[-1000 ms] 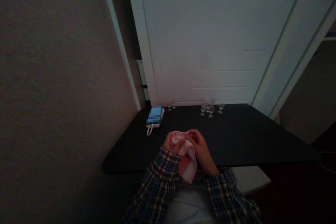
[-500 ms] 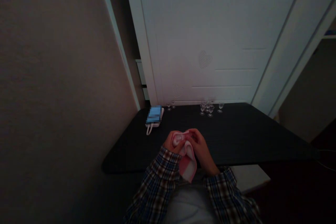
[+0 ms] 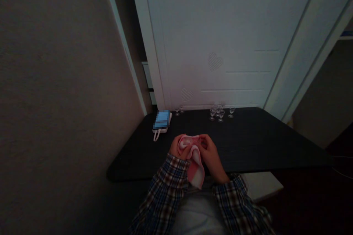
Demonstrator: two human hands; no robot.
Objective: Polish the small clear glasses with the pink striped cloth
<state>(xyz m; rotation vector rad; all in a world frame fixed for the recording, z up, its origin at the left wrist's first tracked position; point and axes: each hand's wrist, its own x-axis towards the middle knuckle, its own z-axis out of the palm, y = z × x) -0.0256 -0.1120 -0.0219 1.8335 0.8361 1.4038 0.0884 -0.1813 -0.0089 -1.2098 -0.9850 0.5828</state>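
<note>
Above the near part of the table, my left hand (image 3: 177,149) is closed round a pink and white cloth (image 3: 196,179). One end of the cloth hangs down between my wrists. In its folds lies a small clear stemmed glass (image 3: 188,141), its bowl partly covered by the cloth. My right hand (image 3: 209,150) is closed, with its fingertips pinching the glass at the end away from the bowl. Its stem and foot are hard to make out in the dim light.
Several small stemmed glasses (image 3: 221,116) stand at the back of the dark table (image 3: 256,139), with two more (image 3: 177,111) further left. A white device with a blue, blurred screen (image 3: 161,120) and a strap lies at back left. A white door panel (image 3: 237,36) rises behind.
The clear glass shows more plainly between my hands, which have parted slightly. The cloth has shifted a little left. The things on the table stay put.
</note>
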